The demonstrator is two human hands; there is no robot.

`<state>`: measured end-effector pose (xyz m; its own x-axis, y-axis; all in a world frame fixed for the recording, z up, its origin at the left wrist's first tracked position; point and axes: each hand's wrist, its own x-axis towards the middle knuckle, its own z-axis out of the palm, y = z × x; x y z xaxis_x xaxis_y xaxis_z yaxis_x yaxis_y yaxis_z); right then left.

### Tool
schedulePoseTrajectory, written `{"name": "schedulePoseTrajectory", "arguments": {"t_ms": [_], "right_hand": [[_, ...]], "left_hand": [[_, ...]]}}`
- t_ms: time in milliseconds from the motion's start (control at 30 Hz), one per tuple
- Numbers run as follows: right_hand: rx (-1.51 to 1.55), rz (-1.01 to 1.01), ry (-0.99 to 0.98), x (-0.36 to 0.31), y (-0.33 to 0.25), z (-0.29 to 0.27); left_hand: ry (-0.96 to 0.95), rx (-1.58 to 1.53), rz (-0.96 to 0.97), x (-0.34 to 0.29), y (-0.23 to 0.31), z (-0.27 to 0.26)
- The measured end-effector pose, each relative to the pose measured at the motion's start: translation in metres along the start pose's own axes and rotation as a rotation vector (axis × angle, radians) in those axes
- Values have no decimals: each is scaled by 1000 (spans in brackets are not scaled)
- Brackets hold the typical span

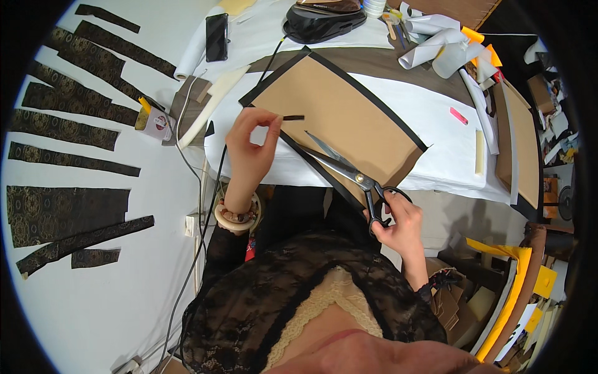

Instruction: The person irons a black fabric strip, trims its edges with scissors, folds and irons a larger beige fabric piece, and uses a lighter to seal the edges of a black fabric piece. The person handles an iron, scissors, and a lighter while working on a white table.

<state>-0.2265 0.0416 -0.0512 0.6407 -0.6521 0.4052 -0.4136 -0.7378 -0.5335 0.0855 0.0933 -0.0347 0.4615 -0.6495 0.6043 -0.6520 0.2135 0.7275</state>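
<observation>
- The flat, tan rectangular board with black edging (358,112) lies aslant on the white-covered table (445,124), its near corner reaching past the table's edge toward the person's lap.
- It looks like cardboard: probably light and stiff, dry rather than slippery, with corners that could dent or crease. Flat hold at two opposite edges would likely suit it best; the black edging may be less firm than the tan face.
- The left hand (250,140) pinches a short, narrow black strip (294,117) by one end between thumb and forefinger, its free end over the board. The strip seems almost weightless and perhaps limp, though it sticks out straight here; a fingertip pinch should suit it.
- The right hand (402,221) grips the long steel scissors with black loop handles (359,179), blades parted over the board. They look hefty, hard and smooth; the handles are the safe hold, the tips the risky part.
- Fingers hide part of the strip's held end, and the right hand covers some of the handle loops. Whether the blades touch the board is unclear, as are the strip's material and the board's underside.
</observation>
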Motion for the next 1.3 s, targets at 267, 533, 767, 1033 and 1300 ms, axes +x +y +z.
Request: {"name": "schedulePoseTrajectory", "arguments": {"t_ms": [267, 533, 767, 1033, 1300], "right_hand": [[-40, -68, 5, 6, -4, -3], [-6, -36, -54, 3, -3, -10], [-79, -96, -38, 1, 3, -8], [-51, -50, -50, -2, 2, -9], [-81, -113, -58, -2, 5, -9]], "left_hand": [[-352, 125, 216, 6, 14, -7], [-676, 184, 453, 21, 16, -23], [-543, -433, -196, 18, -4, -24], [-365, -424, -258, 5, -13, -23], [-688, -172, -73, 20, 15, -30]]}}
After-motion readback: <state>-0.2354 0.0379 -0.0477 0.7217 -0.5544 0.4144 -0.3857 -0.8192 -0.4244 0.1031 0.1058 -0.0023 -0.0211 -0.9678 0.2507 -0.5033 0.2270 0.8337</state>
